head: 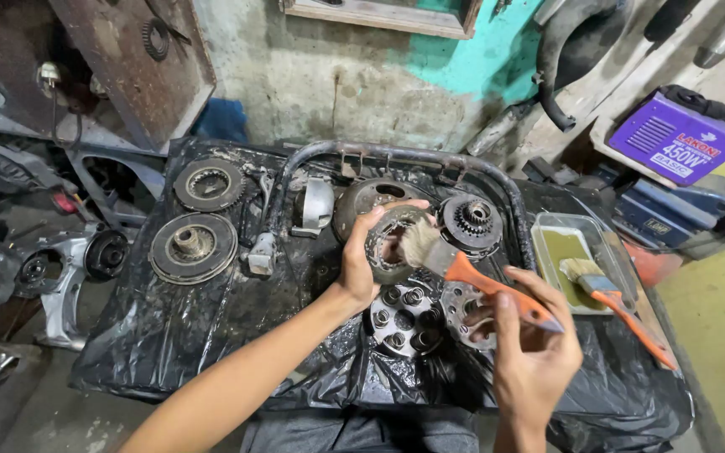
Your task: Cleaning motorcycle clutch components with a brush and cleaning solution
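My left hand (361, 262) holds up a round, dirty metal clutch ring (396, 243) above the black plastic sheet (169, 335). My right hand (530, 344) grips a paintbrush with an orange handle (497, 289). Its pale bristles (419, 242) rest against the ring's inner face. Below the hands lie a hub with several round bosses (404, 319) and a toothed plate (463, 304), partly hidden by my right hand.
Two clutch discs (209, 184) (193, 247) lie at the left of the sheet, a geared drum (472, 222) at the middle. A tray of yellowish liquid (565, 252) with a second orange-handled brush (614, 298) sits right. Engine parts (52, 277) crowd the floor left; a purple box (680, 138) stands back right.
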